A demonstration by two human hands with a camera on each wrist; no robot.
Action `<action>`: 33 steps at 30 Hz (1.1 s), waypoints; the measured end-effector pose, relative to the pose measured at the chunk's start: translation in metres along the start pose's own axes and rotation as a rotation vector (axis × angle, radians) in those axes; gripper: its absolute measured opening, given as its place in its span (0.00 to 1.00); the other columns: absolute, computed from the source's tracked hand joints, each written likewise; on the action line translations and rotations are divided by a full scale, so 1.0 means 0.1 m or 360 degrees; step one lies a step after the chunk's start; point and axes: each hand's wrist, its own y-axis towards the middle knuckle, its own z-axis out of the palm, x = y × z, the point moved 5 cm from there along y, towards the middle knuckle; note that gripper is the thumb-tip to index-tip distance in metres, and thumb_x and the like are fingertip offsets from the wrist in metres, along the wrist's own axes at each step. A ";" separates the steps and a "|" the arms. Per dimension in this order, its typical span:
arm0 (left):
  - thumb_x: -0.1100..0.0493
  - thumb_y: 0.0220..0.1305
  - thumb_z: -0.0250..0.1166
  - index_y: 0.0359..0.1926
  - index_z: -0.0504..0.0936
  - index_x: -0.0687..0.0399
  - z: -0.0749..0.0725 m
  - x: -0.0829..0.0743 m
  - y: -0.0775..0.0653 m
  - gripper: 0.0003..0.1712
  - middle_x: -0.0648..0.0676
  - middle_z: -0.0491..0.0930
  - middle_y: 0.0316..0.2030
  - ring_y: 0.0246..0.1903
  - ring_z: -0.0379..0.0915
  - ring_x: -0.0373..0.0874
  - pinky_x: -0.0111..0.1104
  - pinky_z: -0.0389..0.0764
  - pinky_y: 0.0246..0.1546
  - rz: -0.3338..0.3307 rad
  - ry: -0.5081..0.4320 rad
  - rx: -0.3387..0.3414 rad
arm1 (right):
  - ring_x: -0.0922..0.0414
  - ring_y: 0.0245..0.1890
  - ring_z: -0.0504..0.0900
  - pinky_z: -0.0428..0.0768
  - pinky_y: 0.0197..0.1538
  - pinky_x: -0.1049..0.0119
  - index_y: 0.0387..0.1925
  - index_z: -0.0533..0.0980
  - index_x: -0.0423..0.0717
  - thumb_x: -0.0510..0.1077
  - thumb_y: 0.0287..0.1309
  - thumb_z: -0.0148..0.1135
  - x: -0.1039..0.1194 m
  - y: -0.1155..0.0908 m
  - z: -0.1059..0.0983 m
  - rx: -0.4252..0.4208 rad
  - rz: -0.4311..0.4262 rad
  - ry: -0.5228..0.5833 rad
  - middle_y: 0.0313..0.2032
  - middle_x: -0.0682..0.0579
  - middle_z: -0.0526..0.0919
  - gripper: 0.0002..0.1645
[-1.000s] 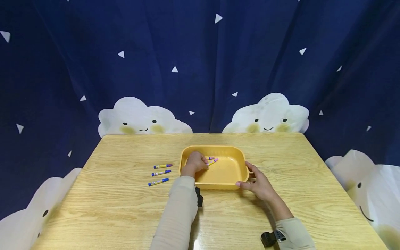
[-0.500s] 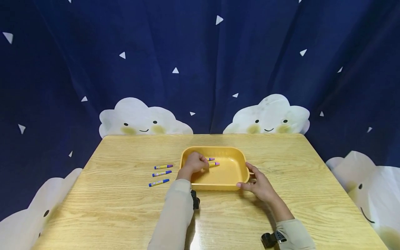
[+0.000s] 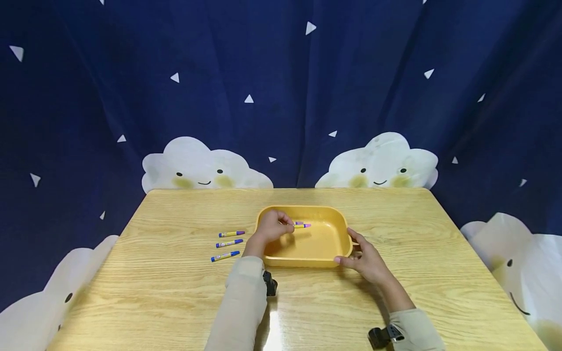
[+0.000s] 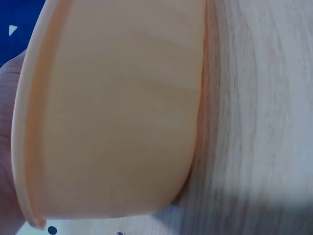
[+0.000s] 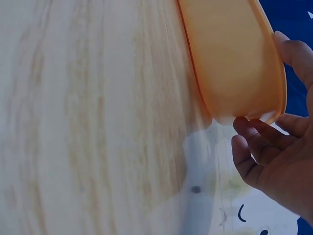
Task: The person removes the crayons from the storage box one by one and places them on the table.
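My left hand (image 3: 273, 226) is over the left part of a yellow plastic tray (image 3: 322, 248), pinching a crayon (image 3: 302, 226) with a yellow wrapper and pink tip. Beside it in the tray shows the purple tip of another crayon (image 3: 299, 223), partly hidden by the hand. My right hand (image 3: 368, 261) grips the tray's right end, thumb on the near rim and fingers around the end. In the right wrist view the fingers of the right hand (image 5: 276, 147) are at the tray's end wall (image 5: 234, 63). The left wrist view is mostly filled by the tray's outer wall (image 4: 117, 112).
Left of the tray, three crayons lie in a column on the wooden table (image 3: 153, 292): one purple-tipped crayon (image 3: 231, 234) and two blue-tipped ones, the middle crayon (image 3: 229, 243) and the near crayon (image 3: 225, 256). A dark blue curtain (image 3: 281, 87) with clouds hangs behind.
My left hand has drawn slightly left and the pink-tipped crayon has turned from slanted to nearly level, alongside the purple-tipped one. My right hand keeps its grip on the tray.
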 end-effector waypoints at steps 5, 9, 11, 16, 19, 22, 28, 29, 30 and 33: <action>0.65 0.47 0.67 0.27 0.83 0.58 -0.04 -0.03 -0.08 0.03 0.47 0.76 0.24 0.23 0.67 0.39 0.30 0.71 0.25 0.0017 0.0006 -0.0011 | 0.40 0.51 0.70 0.76 0.41 0.61 0.69 0.48 0.34 0.44 0.47 0.72 -0.09 0.02 0.03 0.0017 -0.0004 0.0012 0.61 0.33 0.60 0.56; 0.66 0.46 0.66 0.27 0.83 0.57 -0.09 -0.07 -0.17 0.03 0.48 0.76 0.26 0.23 0.67 0.40 0.31 0.71 0.24 0.0069 -0.0009 -0.0034 | 0.44 0.50 0.71 0.76 0.41 0.61 0.70 0.49 0.39 0.50 0.47 0.72 -0.19 0.06 0.03 -0.0023 -0.0036 -0.0039 0.61 0.37 0.62 0.56; 0.66 0.46 0.66 0.27 0.82 0.57 -0.12 -0.10 -0.22 0.03 0.50 0.77 0.27 0.23 0.67 0.41 0.31 0.71 0.25 0.0110 -0.0002 -0.0046 | 0.44 0.50 0.72 0.75 0.41 0.60 0.69 0.50 0.39 0.51 0.47 0.72 -0.19 0.07 0.03 -0.0048 -0.0057 -0.0069 0.60 0.38 0.63 0.56; 0.66 0.47 0.66 0.27 0.82 0.55 -0.17 -0.14 -0.33 0.03 0.54 0.75 0.32 0.29 0.67 0.43 0.33 0.71 0.30 0.0123 -0.0005 -0.0071 | 0.42 0.49 0.72 0.75 0.41 0.58 0.68 0.50 0.35 0.48 0.48 0.72 -0.09 0.05 0.03 -0.0066 -0.0075 -0.0100 0.59 0.35 0.64 0.55; 0.65 0.48 0.67 0.27 0.82 0.54 -0.19 -0.16 -0.39 0.03 0.53 0.73 0.33 0.31 0.67 0.44 0.34 0.71 0.33 0.0122 -0.0003 -0.0077 | 0.39 0.48 0.72 0.75 0.41 0.57 0.68 0.50 0.31 0.44 0.49 0.71 0.04 0.01 0.03 -0.0055 -0.0075 -0.0085 0.59 0.33 0.63 0.53; 0.64 0.48 0.66 0.27 0.82 0.52 -0.22 -0.18 -0.45 0.03 0.50 0.73 0.33 0.33 0.68 0.45 0.35 0.72 0.34 0.0147 0.0003 -0.0087 | 0.37 0.49 0.72 0.75 0.41 0.57 0.67 0.50 0.29 0.42 0.50 0.70 0.15 -0.03 0.03 -0.0044 -0.0074 -0.0085 0.59 0.31 0.62 0.52; 0.64 0.47 0.67 0.27 0.82 0.50 -0.30 -0.15 -0.57 0.05 0.48 0.74 0.32 0.34 0.70 0.47 0.37 0.72 0.35 0.0191 0.0011 -0.0125 | 0.37 0.50 0.71 0.75 0.42 0.57 0.66 0.50 0.28 0.42 0.49 0.70 0.21 -0.06 0.03 -0.0031 -0.0059 -0.0095 0.60 0.30 0.62 0.51; 0.64 0.47 0.67 0.27 0.82 0.49 -0.32 -0.15 -0.59 0.05 0.48 0.74 0.32 0.35 0.70 0.47 0.37 0.72 0.36 0.0185 0.0006 -0.0129 | 0.37 0.50 0.71 0.75 0.42 0.57 0.66 0.51 0.28 0.42 0.49 0.70 0.21 -0.06 0.03 -0.0030 -0.0056 -0.0090 0.60 0.31 0.62 0.51; 0.64 0.47 0.67 0.27 0.82 0.49 -0.33 -0.14 -0.61 0.05 0.48 0.74 0.32 0.35 0.70 0.47 0.37 0.72 0.36 0.0176 -0.0001 -0.0134 | 0.37 0.50 0.71 0.75 0.42 0.57 0.66 0.51 0.28 0.42 0.49 0.70 0.20 -0.06 0.03 -0.0030 -0.0056 -0.0087 0.60 0.31 0.62 0.52; 0.64 0.47 0.68 0.26 0.82 0.48 -0.37 -0.13 -0.68 0.06 0.47 0.74 0.32 0.35 0.70 0.47 0.37 0.72 0.35 0.0133 -0.0026 -0.0150 | 0.38 0.50 0.71 0.75 0.42 0.57 0.67 0.50 0.28 0.43 0.49 0.71 0.19 -0.06 0.03 -0.0025 -0.0057 -0.0081 0.60 0.31 0.62 0.52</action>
